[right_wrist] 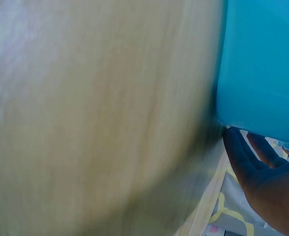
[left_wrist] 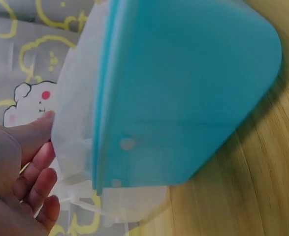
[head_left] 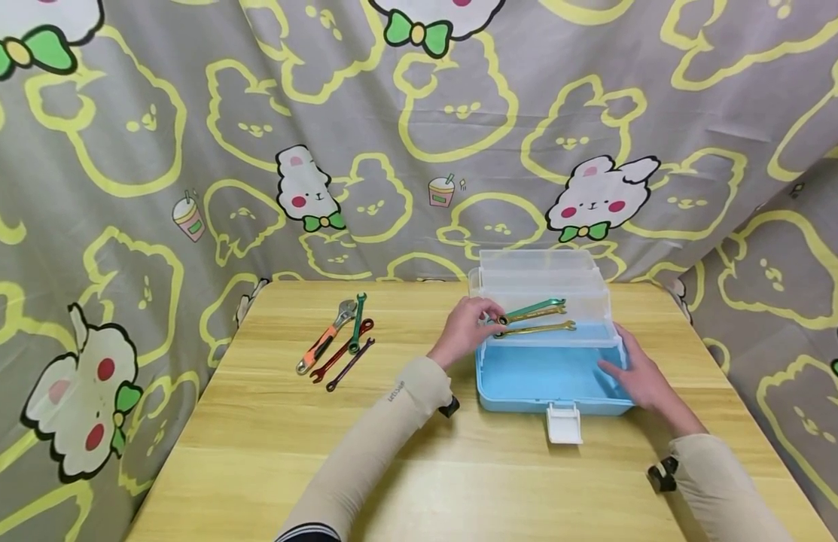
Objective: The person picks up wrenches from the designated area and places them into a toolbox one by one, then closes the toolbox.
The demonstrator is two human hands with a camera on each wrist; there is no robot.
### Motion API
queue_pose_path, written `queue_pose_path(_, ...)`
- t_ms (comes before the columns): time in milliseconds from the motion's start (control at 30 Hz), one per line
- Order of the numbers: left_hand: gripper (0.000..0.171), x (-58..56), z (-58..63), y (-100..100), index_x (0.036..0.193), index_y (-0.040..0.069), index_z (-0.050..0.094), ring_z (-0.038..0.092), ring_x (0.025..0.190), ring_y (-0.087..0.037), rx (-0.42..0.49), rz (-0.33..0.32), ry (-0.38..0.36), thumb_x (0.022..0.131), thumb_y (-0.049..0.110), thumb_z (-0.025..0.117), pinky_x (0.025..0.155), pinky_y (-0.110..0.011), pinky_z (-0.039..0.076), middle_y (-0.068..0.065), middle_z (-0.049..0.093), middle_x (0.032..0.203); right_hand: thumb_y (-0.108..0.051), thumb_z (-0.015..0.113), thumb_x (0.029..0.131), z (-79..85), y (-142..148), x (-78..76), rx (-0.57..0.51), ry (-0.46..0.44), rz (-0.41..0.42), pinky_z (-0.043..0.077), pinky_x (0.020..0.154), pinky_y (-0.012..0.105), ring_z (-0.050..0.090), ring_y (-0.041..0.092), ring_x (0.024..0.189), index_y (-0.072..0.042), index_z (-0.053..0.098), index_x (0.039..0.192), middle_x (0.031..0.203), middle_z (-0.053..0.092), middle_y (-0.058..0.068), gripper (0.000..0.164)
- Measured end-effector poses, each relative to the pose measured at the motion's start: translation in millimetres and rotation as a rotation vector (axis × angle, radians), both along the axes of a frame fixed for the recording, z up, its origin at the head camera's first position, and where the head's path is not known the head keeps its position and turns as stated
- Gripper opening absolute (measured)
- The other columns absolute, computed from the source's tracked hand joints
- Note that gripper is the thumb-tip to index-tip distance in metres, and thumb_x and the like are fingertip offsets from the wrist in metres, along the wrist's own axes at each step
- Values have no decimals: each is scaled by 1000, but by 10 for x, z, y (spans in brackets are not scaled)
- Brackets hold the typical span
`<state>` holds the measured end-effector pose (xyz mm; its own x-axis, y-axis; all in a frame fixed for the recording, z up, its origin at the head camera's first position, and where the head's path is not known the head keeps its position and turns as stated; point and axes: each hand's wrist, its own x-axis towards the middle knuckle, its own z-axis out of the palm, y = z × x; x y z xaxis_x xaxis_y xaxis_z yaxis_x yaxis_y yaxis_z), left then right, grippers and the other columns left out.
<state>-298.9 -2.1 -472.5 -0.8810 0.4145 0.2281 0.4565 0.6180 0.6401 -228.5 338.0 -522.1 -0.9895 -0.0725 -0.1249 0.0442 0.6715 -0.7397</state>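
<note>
A light-blue toolbox [head_left: 554, 373] stands on the table with its translucent lid [head_left: 543, 263] raised at the back. In its translucent upper tray [head_left: 591, 337] lie a green wrench [head_left: 532, 309] and two gold wrenches [head_left: 537, 328]. My left hand [head_left: 467, 327] pinches the tray's left end, close to the wrench ends. In the left wrist view its thumb [left_wrist: 36, 130] meets the translucent edge while the lower fingers curl below. My right hand [head_left: 638, 376] grips the toolbox's right wall, thumb over the rim; its fingers [right_wrist: 238, 147] lie against the outside in the right wrist view.
Left on the wooden table [head_left: 391, 452] lie an orange-handled adjustable wrench [head_left: 327, 336], a green wrench [head_left: 358, 324], a red wrench [head_left: 340, 352] and a purple wrench [head_left: 351, 365]. A white latch [head_left: 564, 425] hangs at the toolbox front. A patterned curtain [head_left: 364, 113] surrounds the table.
</note>
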Motion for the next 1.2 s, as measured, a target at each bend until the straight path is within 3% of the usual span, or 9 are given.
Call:
queue_pose_path(300,23,-26,-40,80,113,21,78,59,101,-14,-160,42,106,94,34,78,95,-34,46,6,75,105,-27,54,108,7,-10,11,14,9,0,22,106,84,19,70,142,-13,-5,167,162,15,42,84)
queue_pose_path(533,22,-28,-44,120,115,24,77,58,99,-12,-301,59,177,97,36,73,87,-29,45,9,74,106,-28,55,108,-6,-8,9,7,6,-1,22,106,84,19,70,142,-13,-5,167,162,15,42,85)
queue_pose_path(833,23,-36,-58,142,115,24,78,58,95,-11,-357,62,205,97,38,73,80,-26,41,10,74,106,-29,55,108,-16,1,-6,13,8,-4,22,106,84,19,71,142,-14,-5,167,162,15,42,85)
queue_pose_path(1200,24,-16,-65,155,116,24,79,61,99,-12,-339,90,206,96,38,74,82,-28,44,10,76,107,-28,57,107,-30,2,4,32,37,-7,23,106,84,21,71,140,-13,-3,167,160,17,43,86)
